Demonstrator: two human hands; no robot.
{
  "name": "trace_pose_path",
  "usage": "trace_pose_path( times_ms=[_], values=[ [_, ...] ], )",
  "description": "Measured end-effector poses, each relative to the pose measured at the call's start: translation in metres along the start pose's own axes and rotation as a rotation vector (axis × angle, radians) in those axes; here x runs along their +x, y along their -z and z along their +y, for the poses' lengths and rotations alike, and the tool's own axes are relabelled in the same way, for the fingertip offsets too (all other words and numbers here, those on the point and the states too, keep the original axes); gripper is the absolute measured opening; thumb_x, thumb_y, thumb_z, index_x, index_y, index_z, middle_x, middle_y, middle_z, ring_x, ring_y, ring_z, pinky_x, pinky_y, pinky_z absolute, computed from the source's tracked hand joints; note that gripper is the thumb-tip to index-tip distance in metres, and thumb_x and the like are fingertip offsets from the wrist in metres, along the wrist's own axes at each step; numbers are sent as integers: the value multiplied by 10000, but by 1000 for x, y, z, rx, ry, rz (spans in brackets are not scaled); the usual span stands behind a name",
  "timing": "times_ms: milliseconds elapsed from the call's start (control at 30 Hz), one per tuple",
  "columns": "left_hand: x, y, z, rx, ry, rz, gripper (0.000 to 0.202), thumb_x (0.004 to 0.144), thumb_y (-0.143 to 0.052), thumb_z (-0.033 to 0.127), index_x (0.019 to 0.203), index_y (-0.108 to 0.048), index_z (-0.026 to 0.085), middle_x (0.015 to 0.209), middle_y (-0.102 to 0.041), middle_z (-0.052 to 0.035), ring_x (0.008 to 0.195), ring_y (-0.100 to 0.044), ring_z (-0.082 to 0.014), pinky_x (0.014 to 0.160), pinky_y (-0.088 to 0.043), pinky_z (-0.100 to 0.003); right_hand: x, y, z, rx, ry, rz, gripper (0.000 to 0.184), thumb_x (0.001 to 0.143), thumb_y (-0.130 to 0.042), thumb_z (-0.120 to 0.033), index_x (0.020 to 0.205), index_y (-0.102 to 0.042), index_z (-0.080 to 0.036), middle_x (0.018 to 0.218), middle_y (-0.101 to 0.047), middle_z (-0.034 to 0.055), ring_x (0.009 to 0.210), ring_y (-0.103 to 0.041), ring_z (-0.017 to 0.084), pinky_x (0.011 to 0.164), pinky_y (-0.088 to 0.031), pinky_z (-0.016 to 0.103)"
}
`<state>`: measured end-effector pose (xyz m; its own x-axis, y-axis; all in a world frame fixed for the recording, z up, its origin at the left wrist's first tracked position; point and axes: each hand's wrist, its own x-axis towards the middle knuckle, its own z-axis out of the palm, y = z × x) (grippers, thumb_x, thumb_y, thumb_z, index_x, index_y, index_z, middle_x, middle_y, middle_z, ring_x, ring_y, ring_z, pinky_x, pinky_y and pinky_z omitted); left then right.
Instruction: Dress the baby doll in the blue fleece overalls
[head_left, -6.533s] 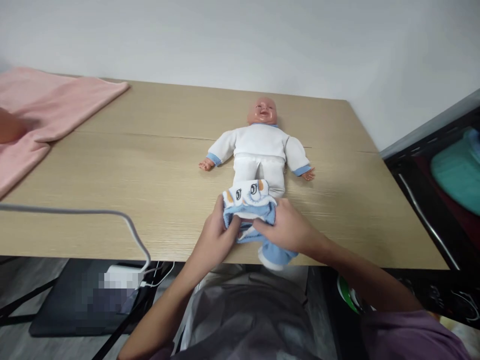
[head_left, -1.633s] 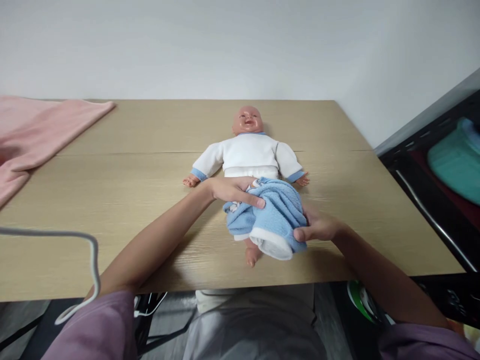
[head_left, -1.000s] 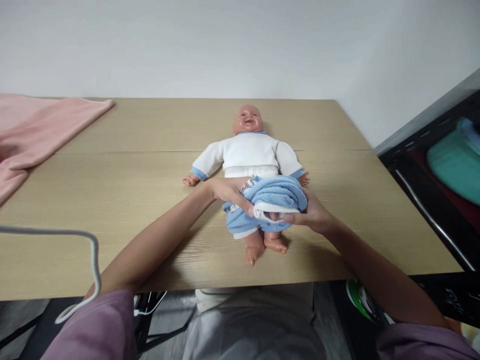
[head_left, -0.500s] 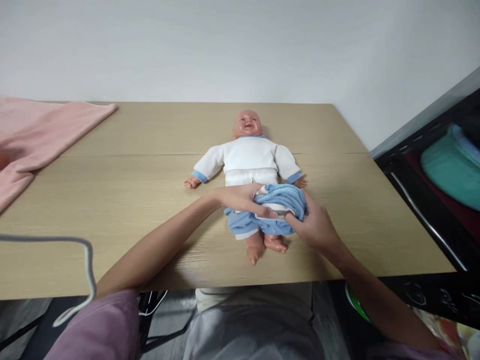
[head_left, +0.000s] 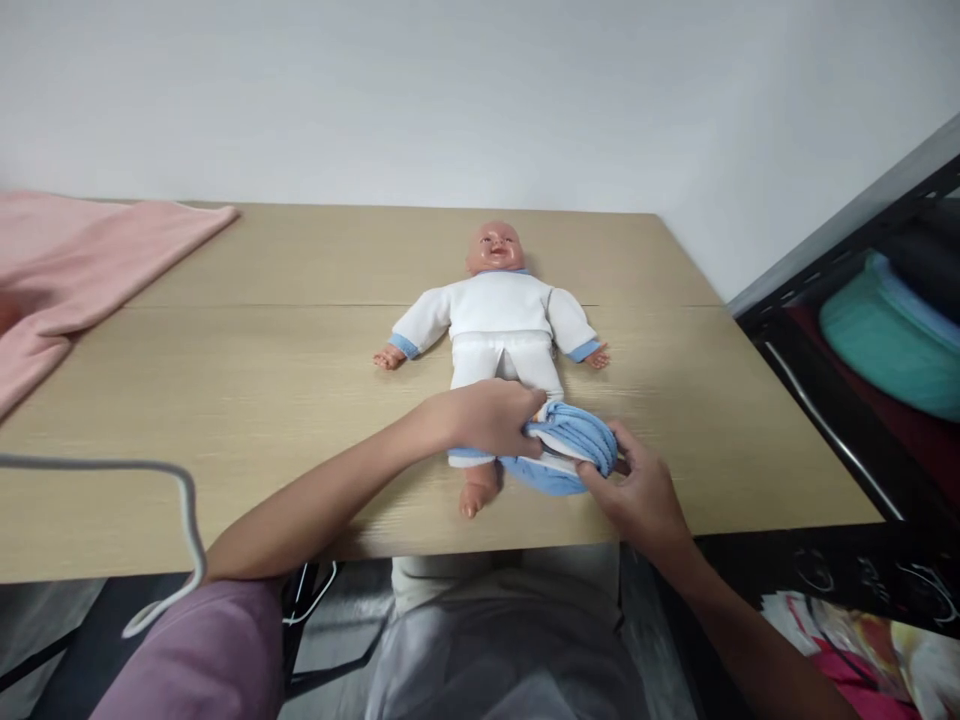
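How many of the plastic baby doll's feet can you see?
1. A bare foot sticks out below the left hand. The other may hide inside the bunched light-blue garment the right hand grips.

hidden under left hand (head_left: 487, 420) and blue garment (head_left: 577, 440): knees and one foot of doll (head_left: 499, 315). partly buried in garment folds: fingertips of left hand and right hand (head_left: 637, 490). cut off at left edge: pink cloth (head_left: 75, 250), cable (head_left: 150, 468). blurred at left edge beside pink cloth: skin-toned patch (head_left: 6, 312), not identifiable. lost at sleeve (head_left: 195, 650): lower end of cable. cut off at right edge: shelf (head_left: 825, 270), teal item (head_left: 885, 345). cut off at bottom right: colourful item (head_left: 862, 650), not identifiable.
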<state>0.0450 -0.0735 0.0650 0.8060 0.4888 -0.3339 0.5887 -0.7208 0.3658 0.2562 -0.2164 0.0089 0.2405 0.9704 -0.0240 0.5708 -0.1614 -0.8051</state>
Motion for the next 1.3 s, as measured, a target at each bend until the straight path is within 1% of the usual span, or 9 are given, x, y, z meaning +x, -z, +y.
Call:
trace_pose_path(
  times_ms=[67, 233, 400, 667, 833, 900, 1033, 1100, 1300],
  values=[
    [-2, -2, 6, 50, 37, -12, 397, 990, -743, 476, 1223, -743, 154, 1121, -846, -177, 941, -799, -325, 743, -495, -387, -4, -2, 2, -122, 63, 77, 250, 816, -685, -480, 937, -706, -262, 815, -792, 35, 799, -782, 298, 745, -556, 379],
    [-2, 0, 14, 79, 82, -62, 473, 1002, -745, 479, 1317, -744, 126, 1163, -857, -188, 995, -820, -342, 781, -533, -385, -23, -11, 4, -288, 153, 168, 231, 839, -666, -476, 952, -693, -276, 705, -694, 19, 665, -672, 280, 665, -460, 379],
    [1, -2, 13, 61, 67, -51, 581, 972, -793, 498, 1392, -690, 110, 1214, -850, -214, 1040, -816, -377, 795, -534, -398, -34, -23, 12, -186, 304, 237, 198, 855, -677, -360, 1029, -682, -266, 1115, -783, 138, 1036, -776, 373, 905, -609, 478],
    [5, -15, 9, 37, 39, -118, 810, 935, -794, 459, 1576, -465, 88, 1253, -841, -227, 1091, -803, -377, 786, -508, -362, -51, -34, 25, 27, 178, 132, 419, 884, -749, -373, 1272, -742, -218, 1354, -751, 183, 1219, -780, 412, 1060, -668, 558],
    [8, -11, 5, -82, 31, -102, 687, 924, -782, 421, 1455, -465, 122, 1223, -819, -202, 1049, -767, -345, 818, -514, -359, -39, -37, 31, 278, 31, 88, 343, 895, -763, -402, 1189, -728, -228, 1132, -805, 121, 1014, -808, 349, 858, -716, 470],
    [8, -10, 1, -173, 5, -73, 639, 897, -776, 419, 1390, -473, 148, 1243, -792, -185, 1039, -752, -316, 845, -531, -356, -35, -41, 36, 379, -20, 86, 350, 918, -760, -424, 1205, -730, -226, 1114, -835, 116, 1006, -823, 347, 882, -726, 481],
    [10, -9, -12, -432, -80, -2, 637, 842, -778, 474, 1327, -463, 206, 1295, -733, -132, 1106, -734, -293, 913, -559, -358, -32, -50, 49, 492, -63, 129, 412, 994, -765, -488, 1320, -726, -239, 1273, -870, 141, 1193, -842, 378, 1046, -718, 541],
    [11, -9, -16, -514, -120, 6, 657, 822, -795, 497, 1316, -460, 222, 1289, -710, -103, 1126, -723, -290, 933, -560, -367, -29, -51, 52, 509, -50, 160, 414, 1009, -769, -497, 1340, -714, -254, 1314, -861, 141, 1221, -837, 373, 1048, -716, 535],
    [8, 3, -16, -490, -169, 59, 565, 821, -750, 480, 1256, -510, 211, 1122, -658, -54, 1038, -667, -262, 881, -518, -373, -5, -40, 40, 609, 12, 240, 424, 890, -840, -406, 1252, -673, -263, 1177, -836, 81, 1110, -809, 292, 988, -686, 430]
  ],
)
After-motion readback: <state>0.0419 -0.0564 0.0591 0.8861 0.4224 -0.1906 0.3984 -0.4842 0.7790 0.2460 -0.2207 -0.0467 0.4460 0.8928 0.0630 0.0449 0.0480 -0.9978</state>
